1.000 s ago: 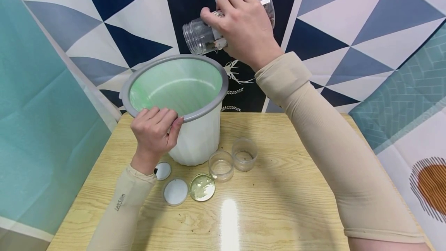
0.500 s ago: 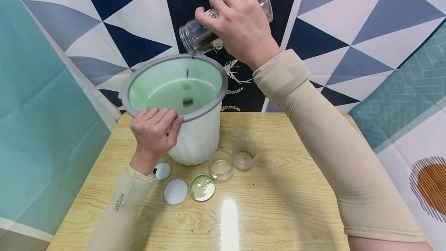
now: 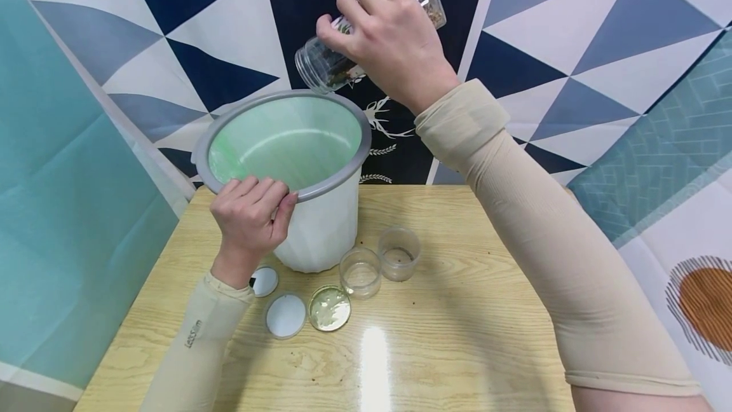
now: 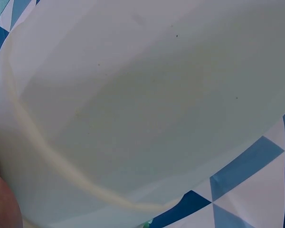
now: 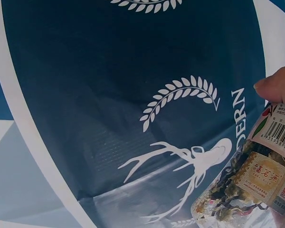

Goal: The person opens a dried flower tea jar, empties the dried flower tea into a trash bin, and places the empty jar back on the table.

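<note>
My left hand (image 3: 248,218) grips the grey rim (image 3: 337,178) of a white waste bin (image 3: 320,234) in the head view. The bin leans slightly, and its pale green inside shows. Above its far right edge, my right hand (image 3: 389,40) holds a clear plastic jar (image 3: 316,68) tilted mouth-down toward the bin. Its open mouth sits at the bin's rim. Dark dried bits and a barcode label (image 5: 280,130) show on the jar (image 5: 228,204) in the right wrist view. In the left wrist view, the bin's pale wall (image 4: 147,118) fills most of the frame.
Two clear round tubs (image 3: 360,273) stand on the wooden table (image 3: 457,336) before the bin. Two white lids (image 3: 286,315) and a gold-rimmed lid (image 3: 330,308) lie nearby. Small dark crumbs dot the tabletop. A patterned cloth (image 3: 543,49) hangs behind.
The jar's base has risen, so it tilts more steeply. Dark bits were falling into the bin half a second ago; none are seen in the air now. The left hand keeps its grip.
</note>
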The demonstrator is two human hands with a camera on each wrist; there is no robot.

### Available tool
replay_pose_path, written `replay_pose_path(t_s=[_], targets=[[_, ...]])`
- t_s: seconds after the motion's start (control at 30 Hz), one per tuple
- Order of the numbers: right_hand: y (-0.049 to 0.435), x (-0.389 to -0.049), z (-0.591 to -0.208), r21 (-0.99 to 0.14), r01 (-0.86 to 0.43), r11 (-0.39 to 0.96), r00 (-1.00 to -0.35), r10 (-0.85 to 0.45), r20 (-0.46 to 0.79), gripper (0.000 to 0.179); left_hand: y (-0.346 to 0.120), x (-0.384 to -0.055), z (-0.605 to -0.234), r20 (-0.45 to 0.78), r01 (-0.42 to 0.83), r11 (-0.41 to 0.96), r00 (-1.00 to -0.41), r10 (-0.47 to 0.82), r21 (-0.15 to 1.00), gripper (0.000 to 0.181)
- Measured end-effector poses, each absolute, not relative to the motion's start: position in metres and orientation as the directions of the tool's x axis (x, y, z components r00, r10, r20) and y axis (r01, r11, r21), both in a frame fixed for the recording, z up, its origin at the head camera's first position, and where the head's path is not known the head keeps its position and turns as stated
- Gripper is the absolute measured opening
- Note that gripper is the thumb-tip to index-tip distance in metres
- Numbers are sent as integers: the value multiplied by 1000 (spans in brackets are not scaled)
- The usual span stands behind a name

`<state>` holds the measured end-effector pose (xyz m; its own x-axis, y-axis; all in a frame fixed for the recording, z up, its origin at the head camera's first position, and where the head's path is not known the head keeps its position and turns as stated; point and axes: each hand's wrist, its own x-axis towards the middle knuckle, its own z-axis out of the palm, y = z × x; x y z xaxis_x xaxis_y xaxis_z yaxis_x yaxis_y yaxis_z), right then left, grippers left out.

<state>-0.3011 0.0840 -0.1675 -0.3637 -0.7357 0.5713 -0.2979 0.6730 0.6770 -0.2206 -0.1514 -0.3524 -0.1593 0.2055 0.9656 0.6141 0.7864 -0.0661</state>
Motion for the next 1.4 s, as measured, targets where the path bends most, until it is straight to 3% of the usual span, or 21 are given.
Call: replay_pose_path(t_s=[0.37,0.77,1.4], targets=[[82,-304,-165,716,-292,634,-269,-773,575,50,-152,-220,-352,963,611,789,-168,210,-65,51],[87,-304,-167,773,-223,594,-296,-797,527,45,-147,-221,-353,963,620,782,-167,212,-65,52],[85,-305,-166,728,-287,622,-286,-781,555,47,-152,-222,-353,967,612,789,-162,198,-59,54]])
